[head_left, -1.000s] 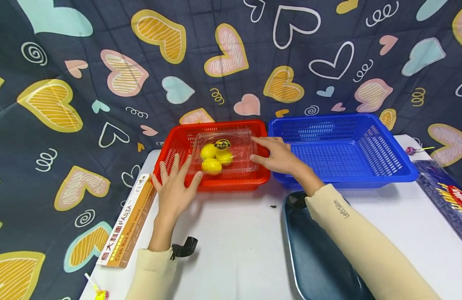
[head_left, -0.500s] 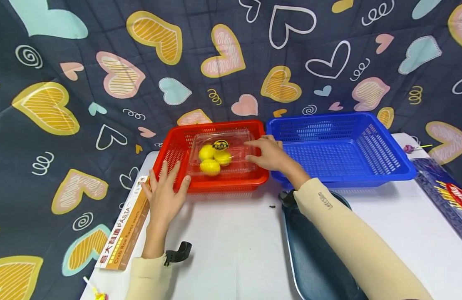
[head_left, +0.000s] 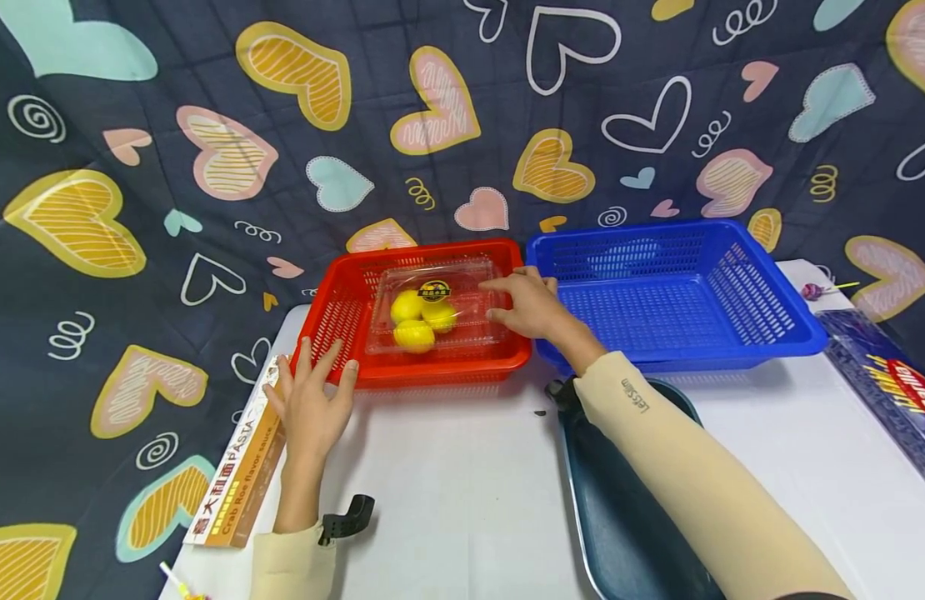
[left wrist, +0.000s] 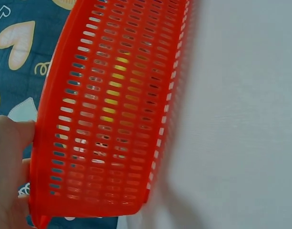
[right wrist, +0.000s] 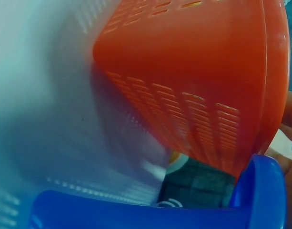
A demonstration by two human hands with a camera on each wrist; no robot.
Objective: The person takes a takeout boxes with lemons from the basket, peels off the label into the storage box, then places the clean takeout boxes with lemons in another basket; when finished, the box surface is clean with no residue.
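Observation:
A red plastic basket (head_left: pixel 432 377) stands against the cloth backdrop. Inside lies a clear lidded plastic box (head_left: pixel 473 329) with a round dark sticker, holding three lemon-like yellow fruits (head_left: pixel 413 336). My left hand (head_left: pixel 312 412) is spread at the basket's front left corner, its fingertips right at the rim and nothing gripped. Over the basket's right rim reaches my right hand (head_left: pixel 533 304), its extended fingers and thumb near the box's right edge. In the left wrist view the fingers (left wrist: pixel 12 143) are at the rim; the right wrist view mostly hides that hand behind the basket.
A blue basket (head_left: pixel 661 364) stands right beside the red one. Under my right forearm is a dark tray (head_left: pixel 631 500). A pasta box (head_left: pixel 241 475) lies along the left side, a blue pasta packet (head_left: pixel 882 375) at right. Lollipops (head_left: pixel 811 291) lie near both table edges.
My left hand has drawn back left and down, from beside the clear box to the basket's front left corner. The right hand keeps its place by the box; the view shifts slightly.

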